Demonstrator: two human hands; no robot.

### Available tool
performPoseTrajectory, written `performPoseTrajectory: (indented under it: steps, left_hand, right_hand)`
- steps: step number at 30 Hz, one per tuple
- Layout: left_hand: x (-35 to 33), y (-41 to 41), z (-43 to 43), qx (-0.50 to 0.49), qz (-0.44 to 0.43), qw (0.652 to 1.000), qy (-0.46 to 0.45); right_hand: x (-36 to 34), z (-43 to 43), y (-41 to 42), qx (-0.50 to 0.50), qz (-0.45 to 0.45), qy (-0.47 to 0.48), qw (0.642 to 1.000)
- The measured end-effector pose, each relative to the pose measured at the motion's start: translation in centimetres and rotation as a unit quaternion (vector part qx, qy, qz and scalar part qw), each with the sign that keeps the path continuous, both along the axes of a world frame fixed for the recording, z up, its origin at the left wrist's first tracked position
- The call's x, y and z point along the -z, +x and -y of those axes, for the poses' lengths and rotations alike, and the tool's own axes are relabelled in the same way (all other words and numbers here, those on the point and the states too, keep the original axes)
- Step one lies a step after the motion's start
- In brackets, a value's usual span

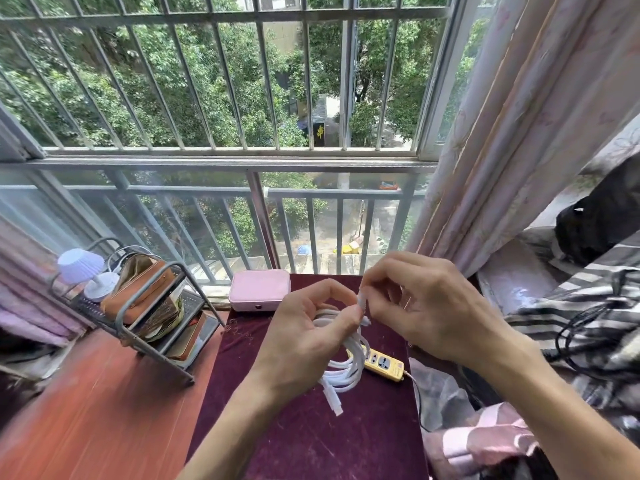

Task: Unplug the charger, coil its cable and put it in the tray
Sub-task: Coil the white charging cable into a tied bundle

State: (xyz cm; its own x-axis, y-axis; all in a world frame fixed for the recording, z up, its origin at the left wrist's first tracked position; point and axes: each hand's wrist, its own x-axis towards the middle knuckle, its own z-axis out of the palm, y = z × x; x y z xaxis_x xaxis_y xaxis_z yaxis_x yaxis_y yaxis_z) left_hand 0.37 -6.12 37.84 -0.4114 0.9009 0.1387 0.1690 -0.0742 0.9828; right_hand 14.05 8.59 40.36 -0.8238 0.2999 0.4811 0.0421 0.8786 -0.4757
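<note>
above the maroon counter (311, 438), the left hand (304, 337) grips the coiled white cable (346, 370), one connector hanging below; the right hand (420, 306) pinches the cable's upper end. behind: yellow power strip (384, 364), then pink tray (259, 295) by the window.

Your worktop (311, 445) has a maroon velvet cover; pink box (259, 294) sits at its far edge, yellow power strip (381, 364) on its right side.
</note>
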Motion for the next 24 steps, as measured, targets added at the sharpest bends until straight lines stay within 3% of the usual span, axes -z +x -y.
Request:
performPoseTrajectory:
  steps: [4, 7, 10, 12, 16, 19, 24]
  left_hand:
    - [1.0, 0.5, 0.2, 0.017, 0.044, 0.999, 0.014]
    - [2.2, 0.3, -0.2, -0.036, 0.113, 0.992, 0.038]
    - [3.2, -0.2, -0.9, -0.107, 0.127, 0.985, 0.036]
    - [3.5, -0.3, -1.2, -0.151, 0.133, 0.979, 0.03]
    - [3.4, -0.6, -1.8, -0.182, 0.143, 0.972, 0.029]
    - [3.1, -0.9, -2.1, -0.19, 0.178, 0.964, 0.06]
    - [2.7, -1.1, -1.8, -0.17, 0.231, 0.951, 0.113]
  right_hand:
    - [0.1, -2.0, -1.1, 0.087, -0.016, -0.259, 0.962]
    - [-0.2, -1.6, -1.9, 0.058, -0.047, -0.337, 0.938]
    - [-0.8, 0.2, -2.0, 0.02, -0.1, -0.367, 0.924]
    - [-0.7, 1.9, -1.6, 0.026, -0.087, -0.33, 0.94]
    - [0.5, 4.9, -0.7, 0.016, -0.029, -0.099, 0.995]
    - [1.6, 5.8, -0.3, -0.004, -0.006, 0.044, 0.999]
    - [2.9, 7.1, -0.3, -0.001, 0.009, 0.124, 0.992]
